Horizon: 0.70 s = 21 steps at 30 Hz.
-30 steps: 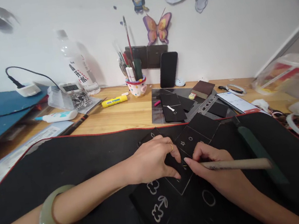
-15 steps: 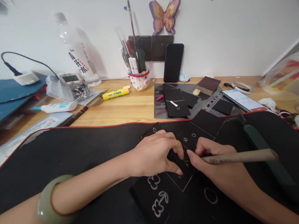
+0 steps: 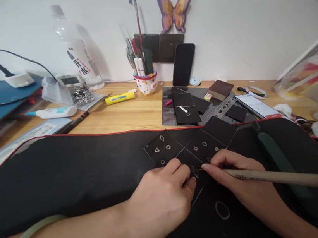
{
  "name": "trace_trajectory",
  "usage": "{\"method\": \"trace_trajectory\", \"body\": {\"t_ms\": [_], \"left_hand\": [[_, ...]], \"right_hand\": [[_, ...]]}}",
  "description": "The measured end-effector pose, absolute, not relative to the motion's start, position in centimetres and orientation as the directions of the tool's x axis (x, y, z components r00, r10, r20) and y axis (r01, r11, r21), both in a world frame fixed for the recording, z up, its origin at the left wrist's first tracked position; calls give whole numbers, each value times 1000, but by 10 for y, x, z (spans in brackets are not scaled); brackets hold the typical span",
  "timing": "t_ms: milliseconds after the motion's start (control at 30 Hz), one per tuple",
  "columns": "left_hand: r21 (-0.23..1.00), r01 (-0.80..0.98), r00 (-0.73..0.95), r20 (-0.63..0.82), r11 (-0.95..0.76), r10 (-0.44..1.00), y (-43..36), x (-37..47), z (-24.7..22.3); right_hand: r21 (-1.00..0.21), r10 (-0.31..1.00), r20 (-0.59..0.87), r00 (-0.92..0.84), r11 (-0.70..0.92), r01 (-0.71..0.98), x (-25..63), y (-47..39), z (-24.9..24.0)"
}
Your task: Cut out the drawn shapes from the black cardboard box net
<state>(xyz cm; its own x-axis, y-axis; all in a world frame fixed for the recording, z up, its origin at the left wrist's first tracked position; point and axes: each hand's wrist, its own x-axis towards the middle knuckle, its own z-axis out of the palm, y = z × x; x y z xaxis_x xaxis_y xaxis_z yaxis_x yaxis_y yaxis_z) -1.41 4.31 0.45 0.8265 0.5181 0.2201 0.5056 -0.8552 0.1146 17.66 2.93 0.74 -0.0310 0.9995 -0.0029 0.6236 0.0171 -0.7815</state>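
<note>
Black sheets with small shapes drawn in light lines lie on the black mat (image 3: 66,174). One black sheet (image 3: 175,136) at the upper left bears a diamond, a triangle and circles; another black sheet (image 3: 200,144) has a star and a circle. My left hand (image 3: 166,196) rests palm down with fingers curled on the sheets; its fingertips are mostly hidden. In a pinch like a pen grip, my right hand (image 3: 236,171) holds a wooden-handled tool (image 3: 280,176). Its thin tip points at a small outlined piece (image 3: 194,171) beside my left fingers.
A dark green long-handled tool (image 3: 282,165) lies right of my right hand. Behind are a clear folder (image 3: 169,119) with black cut pieces, a phone (image 3: 184,65), a pen cup (image 3: 146,83), a yellow tube (image 3: 119,98) and a water bottle (image 3: 78,55).
My left hand has moved toward me and its fingers have curled in, uncovering the upper-left sheet. The wooden handle has swung lower at its far end. The view has shifted slightly.
</note>
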Motion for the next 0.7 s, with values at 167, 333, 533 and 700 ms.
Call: {"method": "trace_trajectory", "body": {"t_ms": [167, 333, 533, 700], "left_hand": [[42, 557, 811, 189, -829, 554, 39, -10, 1], [40, 615, 770, 186, -787, 611, 41, -8, 0], [162, 633, 743, 148, -757, 653, 39, -8, 8], [365, 440, 830, 184, -820, 527, 14, -12, -1]], "right_hand": [[-818, 995, -89, -33, -54, 573, 175, 27, 14], [-801, 999, -38, 7, -35, 598, 176, 27, 15], [-553, 978, 205, 25, 95, 828, 187, 29, 4], [-485, 980, 198, 4, 95, 870, 189, 30, 7]]}}
